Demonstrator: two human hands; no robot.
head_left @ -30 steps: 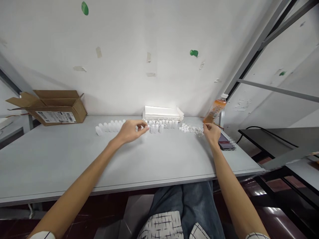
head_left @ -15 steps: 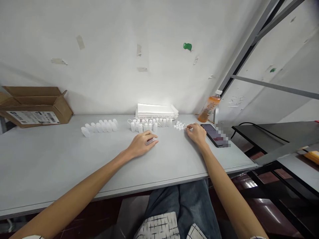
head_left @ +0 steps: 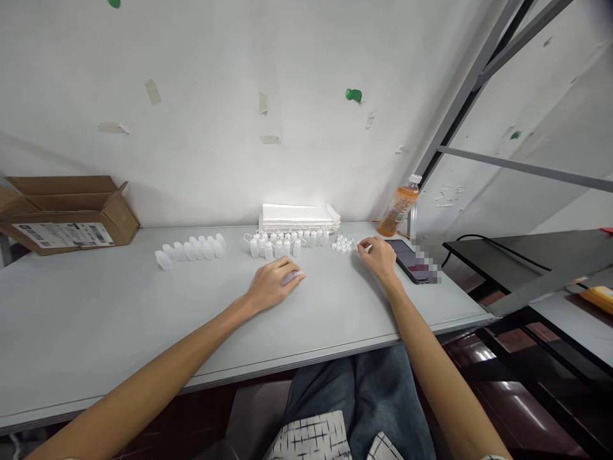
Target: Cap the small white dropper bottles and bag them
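Note:
My left hand [head_left: 274,282] is closed around a small translucent plastic bottle [head_left: 290,277], mostly hidden by the fingers, just above the table. My right hand [head_left: 378,257] is at the right side of a small heap of white caps [head_left: 343,243]. Its thumb and fingertips are pinched together on a small white cap [head_left: 355,246] with a thin loop. Beyond my left hand stands a group of small white bottles [head_left: 282,248] with caps and looped straps. Farther left, a cluster of uncapped translucent bottles [head_left: 194,248] is on the table.
A stack of white trays [head_left: 299,216] lies against the wall. An open cardboard box [head_left: 71,217] is at the far left. At right are a phone [head_left: 407,260] and an orange drink bottle [head_left: 400,207], near a grey metal frame [head_left: 460,121].
The view has tilted up slightly. The fingers of my left hand have closed more around the small bottle. My right hand has stayed at the cap heap.

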